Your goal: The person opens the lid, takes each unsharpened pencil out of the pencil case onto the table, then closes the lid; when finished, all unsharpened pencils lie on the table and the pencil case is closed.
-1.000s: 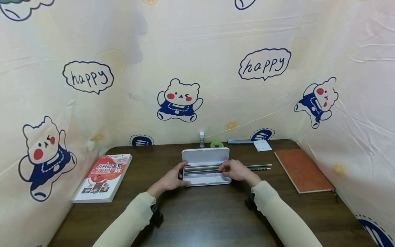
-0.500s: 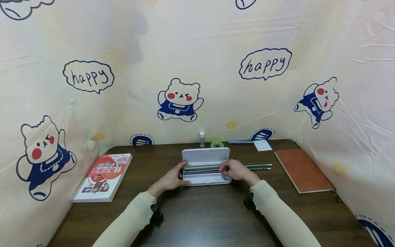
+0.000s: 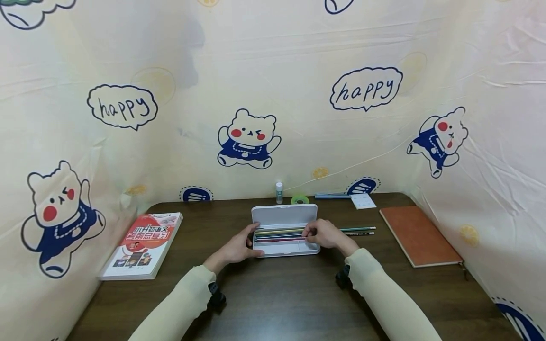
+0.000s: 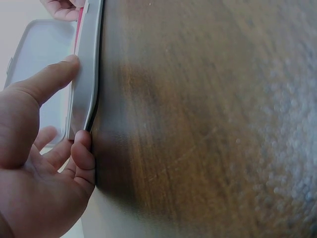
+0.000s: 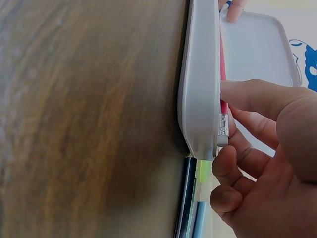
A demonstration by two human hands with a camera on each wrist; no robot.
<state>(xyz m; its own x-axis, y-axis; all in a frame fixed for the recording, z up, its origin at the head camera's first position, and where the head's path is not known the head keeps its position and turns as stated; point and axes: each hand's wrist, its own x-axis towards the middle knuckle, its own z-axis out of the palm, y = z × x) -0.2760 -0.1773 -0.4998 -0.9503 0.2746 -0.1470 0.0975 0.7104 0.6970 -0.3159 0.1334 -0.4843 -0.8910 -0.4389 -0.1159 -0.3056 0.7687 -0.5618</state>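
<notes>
An open white pencil case [image 3: 281, 250] lies on the table, lid [image 3: 283, 215] raised at the back, with several pencils [image 3: 279, 232] lengthwise inside. My left hand [image 3: 234, 247] holds its left end; in the left wrist view the thumb presses on the front rim and the other fingers curl at the corner. My right hand [image 3: 326, 234] is at the right end, thumb and fingers pinching a red pencil [image 5: 222, 64] near its metal band and white eraser. That pencil lies along the front rim in the right wrist view.
Two pencils [image 3: 358, 230] lie right of the case. Behind stand a glue stick [image 3: 279, 193] and a green tape roll [image 3: 300, 200]; a blue strip [image 3: 332, 195] and a pale card [image 3: 363, 201] are beside them. A red-and-white book [image 3: 142, 244] is left, a brown notebook [image 3: 420, 235] right.
Both hands stay almost in place at the case. The red pencil under my right fingers shows more clearly at the front of the case than half a second ago.
</notes>
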